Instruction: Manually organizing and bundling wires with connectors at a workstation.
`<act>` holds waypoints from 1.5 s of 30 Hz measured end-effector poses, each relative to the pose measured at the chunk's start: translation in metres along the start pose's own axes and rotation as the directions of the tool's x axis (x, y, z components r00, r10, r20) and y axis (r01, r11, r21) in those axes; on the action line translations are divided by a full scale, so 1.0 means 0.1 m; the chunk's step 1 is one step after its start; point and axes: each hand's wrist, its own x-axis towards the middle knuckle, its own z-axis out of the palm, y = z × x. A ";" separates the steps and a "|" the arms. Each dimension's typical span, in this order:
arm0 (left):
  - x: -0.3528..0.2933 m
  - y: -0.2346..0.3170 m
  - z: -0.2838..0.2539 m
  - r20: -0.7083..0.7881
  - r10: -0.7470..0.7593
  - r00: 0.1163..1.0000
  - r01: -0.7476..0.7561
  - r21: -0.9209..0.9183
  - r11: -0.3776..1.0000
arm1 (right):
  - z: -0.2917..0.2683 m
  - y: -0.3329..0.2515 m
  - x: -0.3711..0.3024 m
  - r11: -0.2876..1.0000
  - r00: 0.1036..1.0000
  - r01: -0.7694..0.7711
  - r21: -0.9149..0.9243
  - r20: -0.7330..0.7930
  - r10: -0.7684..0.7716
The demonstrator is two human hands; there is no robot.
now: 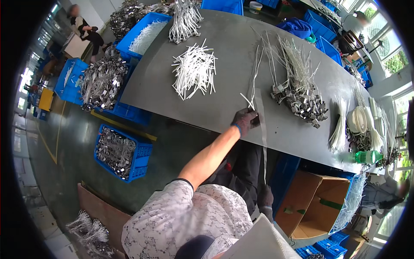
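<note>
My left hand (246, 121), in a dark knit glove, is closed at the near table edge. Out of it stick thin pale wires (257, 64) that run away across the table, with short white sleeves (248, 101) at its fingertips. A flat translucent strip (264, 144) passes beside that hand and hangs over the edge. Its lower end meets my gloved right hand (266, 197), low beside my leg and closed around the strip; its fingertips are hidden. A loose pile of white sleeves (195, 69) lies left of the wires. To their right rests a wired bundle with metal parts (302, 99).
Another white-wired bundle (185, 21) lies at the far table edge. At the right are wire bundles (340, 125) and a green bottle (366, 157). A cardboard box (317, 205) stands below. Blue crates (144, 151) of parts are at left. Other people are farther off.
</note>
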 end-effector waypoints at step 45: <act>-0.41 0.04 0.41 0.226 0.094 0.970 -0.224 0.661 0.716 | -0.13 0.20 -0.14 0.998 0.994 0.019 -0.056 0.105 -0.013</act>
